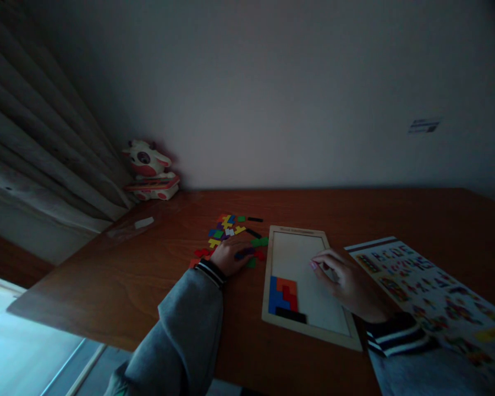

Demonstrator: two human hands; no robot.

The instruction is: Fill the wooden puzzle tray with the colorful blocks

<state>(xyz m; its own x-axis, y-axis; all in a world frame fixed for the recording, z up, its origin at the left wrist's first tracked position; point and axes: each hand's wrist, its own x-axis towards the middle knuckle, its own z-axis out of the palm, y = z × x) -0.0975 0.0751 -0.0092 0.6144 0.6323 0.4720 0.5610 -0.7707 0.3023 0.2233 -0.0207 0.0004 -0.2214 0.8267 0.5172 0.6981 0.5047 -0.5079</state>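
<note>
My left hand (231, 256) rests palm down among a scatter of coloured flat puzzle pieces (230, 232). Its fingers are spread apart, and a dark blue or purple piece (244, 253) shows between thumb and fingers, not clearly gripped. Hovering over the wooden puzzle board (297, 253), my right hand (334, 275) has its fingers curled together with nothing visible in them. In the board's near left corner lie a blue piece (276, 302), an orange piece (287, 283), a red piece (290, 297) and a black bar (291, 315), set against each other.
A printed pattern sheet (431, 291) lies to the right, partly beneath my right forearm. At the back left, a cow-shaped toy (150, 170) stands near the curtain (45, 121). A clear plastic wrapper (136, 225) lies on the brown table (148, 291), which meets the wall behind.
</note>
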